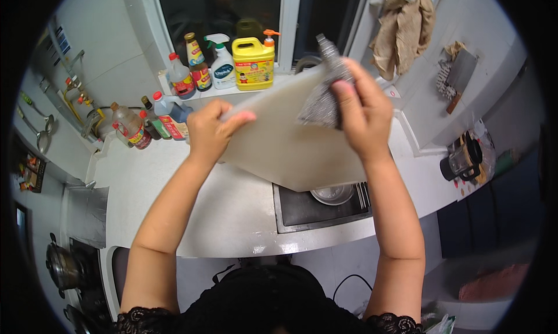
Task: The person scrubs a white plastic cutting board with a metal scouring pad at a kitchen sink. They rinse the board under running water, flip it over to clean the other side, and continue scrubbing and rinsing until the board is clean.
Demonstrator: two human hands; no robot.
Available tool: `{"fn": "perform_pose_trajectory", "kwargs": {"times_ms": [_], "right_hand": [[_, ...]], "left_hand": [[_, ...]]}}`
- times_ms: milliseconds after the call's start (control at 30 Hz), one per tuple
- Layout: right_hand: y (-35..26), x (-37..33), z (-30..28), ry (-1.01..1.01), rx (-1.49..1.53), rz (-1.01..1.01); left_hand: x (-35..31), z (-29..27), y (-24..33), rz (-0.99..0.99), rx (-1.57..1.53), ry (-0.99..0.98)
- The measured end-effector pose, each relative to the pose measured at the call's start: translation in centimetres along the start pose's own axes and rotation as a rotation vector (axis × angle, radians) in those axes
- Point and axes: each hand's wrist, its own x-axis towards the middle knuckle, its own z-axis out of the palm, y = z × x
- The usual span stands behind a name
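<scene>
A pale cutting board (278, 145) is lifted and tilted above the counter and the sink. My left hand (208, 129) grips its upper left edge, thumb lying on the near face. Bunched in my right hand (367, 114) is a grey mesh cloth (323, 104), pressed over the board's upper right edge, with one end sticking up past it. The fingers behind the board are hidden. Below, the board covers part of the sink (293, 218), where a metal bowl (333, 195) shows.
Bottles stand at the back left, with a spray bottle (222, 65) and yellow pump jug (254, 63) on the sill. A brown towel (403, 31) and cleaver (462, 72) hang at right. A glass jug (463, 158) stands right; a pot (63, 266) sits left.
</scene>
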Motion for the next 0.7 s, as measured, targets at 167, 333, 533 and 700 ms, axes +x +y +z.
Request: {"fn": "perform_pose_trajectory", "kwargs": {"times_ms": [167, 333, 533, 700], "right_hand": [[-2.2, -1.3, 6.9, -0.172, 0.005, -0.197], [-3.5, -3.9, 12.5, -0.285, 0.033, -0.225], [-5.1, -7.4, 20.1, -0.309, 0.052, -0.269], [-4.5, -9.8, 22.1, -0.367, -0.004, -0.267]], "left_hand": [[-7.5, -1.7, -6.4, -0.256, -0.215, 0.096], [-11.5, -3.9, -10.5, -0.347, -0.264, -0.040], [-11.0, -6.1, -10.1, -0.451, -0.392, -0.200], [-12.1, -5.8, -10.0, -0.542, -0.646, -0.111]]}}
